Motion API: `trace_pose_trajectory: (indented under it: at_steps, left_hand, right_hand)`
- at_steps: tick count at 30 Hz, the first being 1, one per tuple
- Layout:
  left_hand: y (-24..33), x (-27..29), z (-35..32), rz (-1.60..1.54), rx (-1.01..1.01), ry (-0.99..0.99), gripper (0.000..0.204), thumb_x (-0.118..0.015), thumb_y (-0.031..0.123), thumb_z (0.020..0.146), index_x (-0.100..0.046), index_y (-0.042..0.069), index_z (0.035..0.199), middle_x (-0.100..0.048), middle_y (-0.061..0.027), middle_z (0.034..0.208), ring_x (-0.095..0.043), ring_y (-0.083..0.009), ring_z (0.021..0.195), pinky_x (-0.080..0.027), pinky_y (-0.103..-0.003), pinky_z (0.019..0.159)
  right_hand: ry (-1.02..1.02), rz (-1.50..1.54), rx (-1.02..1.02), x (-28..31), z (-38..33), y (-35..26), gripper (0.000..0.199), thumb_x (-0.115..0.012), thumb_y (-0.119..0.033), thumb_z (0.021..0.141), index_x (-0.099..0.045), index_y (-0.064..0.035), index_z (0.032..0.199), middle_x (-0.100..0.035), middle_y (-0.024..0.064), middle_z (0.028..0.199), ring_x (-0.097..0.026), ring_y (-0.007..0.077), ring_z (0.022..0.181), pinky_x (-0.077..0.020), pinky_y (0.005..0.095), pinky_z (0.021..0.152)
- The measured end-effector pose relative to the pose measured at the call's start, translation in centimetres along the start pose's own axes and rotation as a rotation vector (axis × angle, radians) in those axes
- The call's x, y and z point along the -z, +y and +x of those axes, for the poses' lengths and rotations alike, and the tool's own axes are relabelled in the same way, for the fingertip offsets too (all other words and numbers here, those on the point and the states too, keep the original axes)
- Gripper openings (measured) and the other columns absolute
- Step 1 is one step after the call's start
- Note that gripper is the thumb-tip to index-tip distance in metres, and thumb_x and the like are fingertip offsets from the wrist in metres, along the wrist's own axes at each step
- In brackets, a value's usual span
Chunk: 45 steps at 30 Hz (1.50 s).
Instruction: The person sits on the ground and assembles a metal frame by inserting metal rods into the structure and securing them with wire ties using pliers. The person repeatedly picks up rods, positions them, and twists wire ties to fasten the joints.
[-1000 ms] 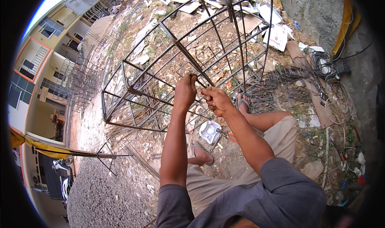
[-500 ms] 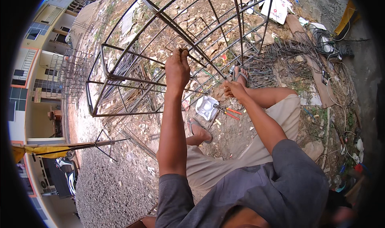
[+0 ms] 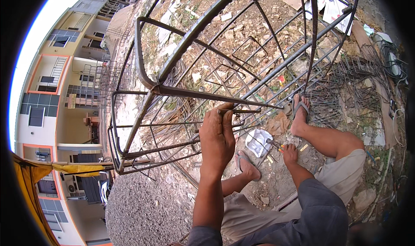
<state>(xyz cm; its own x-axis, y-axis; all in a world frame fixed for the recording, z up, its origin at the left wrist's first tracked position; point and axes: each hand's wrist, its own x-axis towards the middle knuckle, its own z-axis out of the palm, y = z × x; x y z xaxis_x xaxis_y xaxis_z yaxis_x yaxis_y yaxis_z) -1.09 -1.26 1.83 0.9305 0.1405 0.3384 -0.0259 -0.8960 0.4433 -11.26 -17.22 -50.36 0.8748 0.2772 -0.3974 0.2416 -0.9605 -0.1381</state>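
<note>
My left hand [image 3: 218, 135] is raised in front of me, its fingers closed around a thin steel bar [image 3: 247, 111] of a rebar cage. That cage [image 3: 190, 93] has long bars joined by bent rectangular stirrups and reaches from the left up to the far right. Down by the ground, my right hand [image 3: 291, 154] is closed over the orange-red handles of pincers [image 3: 281, 150]; the fingers cover most of the handles. Beside the pincers lies a crumpled white plastic tray [image 3: 258, 143]; its contents are too small to tell.
My sandalled feet stand on either side of the tray. Cut rebar and stirrups [image 3: 341, 94] lie to the right, with coiled cables [image 3: 391, 60] beyond. A gravel heap [image 3: 147, 207] is at lower left, below a pole with yellow tarp [image 3: 82, 170]. Rubble lies under the cage.
My right hand has left the cage bar and dropped to the pincers on the ground. The left hand still grips the cage, which appears nearer and lower in the view.
</note>
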Motion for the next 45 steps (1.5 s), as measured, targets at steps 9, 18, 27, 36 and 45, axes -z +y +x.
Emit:
trace_pose_trajectory:
  at_steps: [9,18,27,36,45]
  left_hand:
    - [-0.7,-0.1,-0.8,-0.025,-0.046,0.086,0.017,-0.052,0.008,0.099,-0.064,-0.001,0.106,-0.068,-0.0179,0.095,-0.066,-0.0335,0.083,-0.051,-0.04,0.073]
    - [-1.9,-1.1,-2.5,-0.336,-0.132,0.31,0.033,-0.05,0.001,0.097,-0.055,0.001,0.13,-0.065,-0.0219,0.113,-0.063,-0.0369,0.104,-0.05,-0.04,0.09]
    - [-1.9,-4.0,-7.3,-0.599,-0.091,0.586,0.025,-0.063,0.004,0.092,-0.064,-0.001,0.117,-0.072,-0.0136,0.1,-0.07,-0.0192,0.09,-0.055,-0.032,0.079]
    - [-3.0,-7.7,-5.1,-1.179,0.21,0.283,0.041,-0.048,0.027,0.104,-0.056,-0.005,0.128,-0.064,-0.0107,0.123,-0.059,-0.0187,0.112,-0.042,-0.03,0.101]
    - [-5.7,-8.9,-3.0,-1.674,0.293,0.189,0.043,-0.049,0.038,0.104,-0.062,0.0,0.12,-0.068,-0.0056,0.11,-0.062,-0.013,0.102,-0.047,-0.028,0.093]
  right_hand:
    - [-0.494,0.416,-0.189,9.5,-0.1,-2.1,0.047,-0.056,-0.033,0.086,-0.058,0.0,0.119,-0.066,0.0208,0.119,-0.065,0.0294,0.113,-0.0507,0.042,0.093]
    - [-0.63,1.224,-0.052,27.3,-8.8,0.9,0.03,-0.055,-0.026,0.098,-0.055,-0.0043,0.119,-0.07,0.0146,0.089,-0.065,0.0163,0.068,-0.049,0.0323,0.054]
    - [-0.25,1.276,0.32,43.1,-13.4,2.6,0.026,-0.057,-0.005,0.09,-0.053,-0.0024,0.116,-0.055,0.0027,0.087,-0.055,0.0123,0.066,-0.049,0.0291,0.059]
    - [-0.365,1.31,0.286,46.5,-12.4,1.1,0.038,-0.056,-0.005,0.09,-0.051,-0.0038,0.128,-0.061,0.011,0.111,-0.062,0.0183,0.103,-0.0578,0.0351,0.072]
    - [-0.24,0.955,0.355,48.7,-13.8,-1.1,0.015,-0.058,-0.013,0.094,-0.052,-0.0042,0.105,-0.058,0.0038,0.082,-0.058,0.0118,0.063,-0.0489,0.0286,0.055]
